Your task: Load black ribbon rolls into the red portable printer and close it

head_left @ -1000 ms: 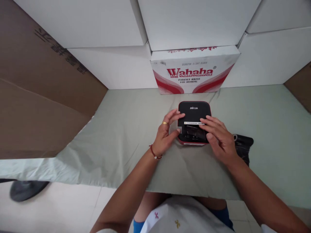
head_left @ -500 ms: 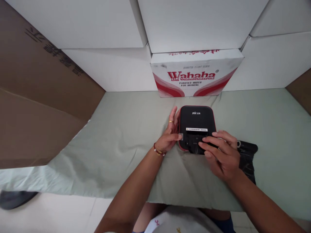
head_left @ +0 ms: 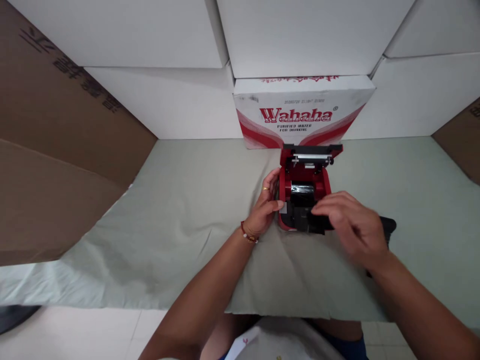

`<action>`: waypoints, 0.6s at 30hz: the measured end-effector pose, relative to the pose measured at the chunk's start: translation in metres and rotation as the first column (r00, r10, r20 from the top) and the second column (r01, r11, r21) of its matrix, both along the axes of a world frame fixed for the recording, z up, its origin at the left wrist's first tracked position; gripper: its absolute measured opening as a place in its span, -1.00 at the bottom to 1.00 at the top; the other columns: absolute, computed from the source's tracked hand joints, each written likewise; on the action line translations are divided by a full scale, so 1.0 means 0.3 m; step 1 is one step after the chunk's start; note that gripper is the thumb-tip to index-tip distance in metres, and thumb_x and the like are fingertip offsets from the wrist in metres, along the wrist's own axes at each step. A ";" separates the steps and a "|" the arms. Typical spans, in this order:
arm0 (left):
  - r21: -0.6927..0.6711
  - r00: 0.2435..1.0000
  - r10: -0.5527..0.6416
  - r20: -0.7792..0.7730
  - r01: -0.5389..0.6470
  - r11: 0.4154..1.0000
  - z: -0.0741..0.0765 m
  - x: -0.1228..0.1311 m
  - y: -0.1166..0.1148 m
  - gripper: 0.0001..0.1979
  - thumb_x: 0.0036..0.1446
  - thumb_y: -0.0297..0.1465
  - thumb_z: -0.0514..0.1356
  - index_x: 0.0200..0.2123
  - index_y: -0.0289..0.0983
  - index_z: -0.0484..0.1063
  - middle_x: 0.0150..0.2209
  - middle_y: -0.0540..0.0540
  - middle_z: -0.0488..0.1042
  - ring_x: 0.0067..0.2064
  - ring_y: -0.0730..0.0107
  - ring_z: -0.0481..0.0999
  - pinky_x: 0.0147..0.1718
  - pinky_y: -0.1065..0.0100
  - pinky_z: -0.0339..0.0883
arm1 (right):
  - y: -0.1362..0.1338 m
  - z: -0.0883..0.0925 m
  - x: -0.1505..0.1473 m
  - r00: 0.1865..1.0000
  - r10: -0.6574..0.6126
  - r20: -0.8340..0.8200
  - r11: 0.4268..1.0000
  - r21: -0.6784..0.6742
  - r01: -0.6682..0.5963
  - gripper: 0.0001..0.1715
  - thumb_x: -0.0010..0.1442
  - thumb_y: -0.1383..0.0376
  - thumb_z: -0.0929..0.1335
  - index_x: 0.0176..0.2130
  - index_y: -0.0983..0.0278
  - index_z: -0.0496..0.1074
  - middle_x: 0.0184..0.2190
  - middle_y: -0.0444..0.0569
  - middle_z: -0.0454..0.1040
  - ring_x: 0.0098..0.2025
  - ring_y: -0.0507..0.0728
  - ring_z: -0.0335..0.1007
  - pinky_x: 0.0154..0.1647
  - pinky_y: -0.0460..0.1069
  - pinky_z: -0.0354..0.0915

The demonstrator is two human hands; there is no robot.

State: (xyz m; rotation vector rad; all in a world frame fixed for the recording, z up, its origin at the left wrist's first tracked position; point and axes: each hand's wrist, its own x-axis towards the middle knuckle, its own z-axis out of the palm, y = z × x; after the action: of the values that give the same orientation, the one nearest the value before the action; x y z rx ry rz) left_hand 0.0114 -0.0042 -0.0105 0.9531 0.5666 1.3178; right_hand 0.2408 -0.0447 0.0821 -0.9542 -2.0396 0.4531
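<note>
A small black and red device sits on the pale green cloth in the middle of the view. Its lid stands open and upright at the back, showing a red inside with a black roll in it. My left hand presses against the device's left side, fingers together, a ring on one finger. My right hand hovers over the device's front right corner, fingers curled and smeared by motion; whether it holds anything does not show.
A white and red "Wahaha" carton stands right behind the device. White boxes are stacked along the back. Brown cardboard slopes up on the left. A black object lies partly hidden behind my right hand.
The device's lid was shut and now stands open. My right hand has moved from the front panel toward the right. My left hand has stayed on the left side.
</note>
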 end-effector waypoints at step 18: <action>-0.043 0.997 -0.068 0.026 0.069 0.997 -0.002 -0.015 0.021 0.03 -0.02 -0.13 0.59 0.48 0.04 0.26 0.63 -0.10 0.15 0.68 -0.07 -0.01 0.65 -0.08 -0.17 | 0.268 0.113 -0.193 0.411 -0.004 0.912 0.927 -0.151 0.344 -0.69 0.32 0.40 0.36 -0.04 0.26 0.67 -0.06 0.26 0.73 -0.11 0.40 0.71 -0.25 0.13 0.44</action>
State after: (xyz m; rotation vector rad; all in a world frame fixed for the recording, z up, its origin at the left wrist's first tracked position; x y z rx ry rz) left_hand 0.0069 0.0021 -0.0110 0.9112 0.5375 1.2493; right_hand 0.1829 0.0356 0.1159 -1.9250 -2.8152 0.1125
